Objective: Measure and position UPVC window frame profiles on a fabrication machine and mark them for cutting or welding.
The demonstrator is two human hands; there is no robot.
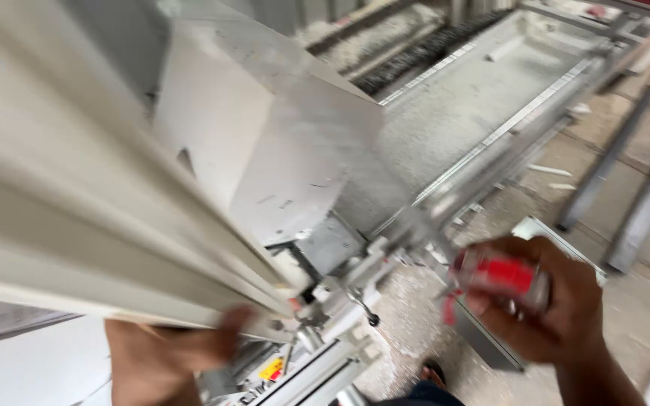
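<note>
1. One long cream profile [92, 218] crosses the left side; the left hand [167, 353] grips its underside near the end.
2. The right hand [543, 308] is clenched round a red-and-white tool [502, 277], blurred.
3. A small yellow label [271, 369] sits on the machine [340, 331] below the profile's end.

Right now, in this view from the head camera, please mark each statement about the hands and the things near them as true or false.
1. The right hand holds a red and silver object. True.
2. The left hand is under a bundle of cream profiles. True.
3. The profiles are dark blue. False: they are cream.
4. The right hand rests flat on the grey machine bed. False: it is apart from the bed, closed around the object.
5. Pale chips lie on the floor. True.
</note>
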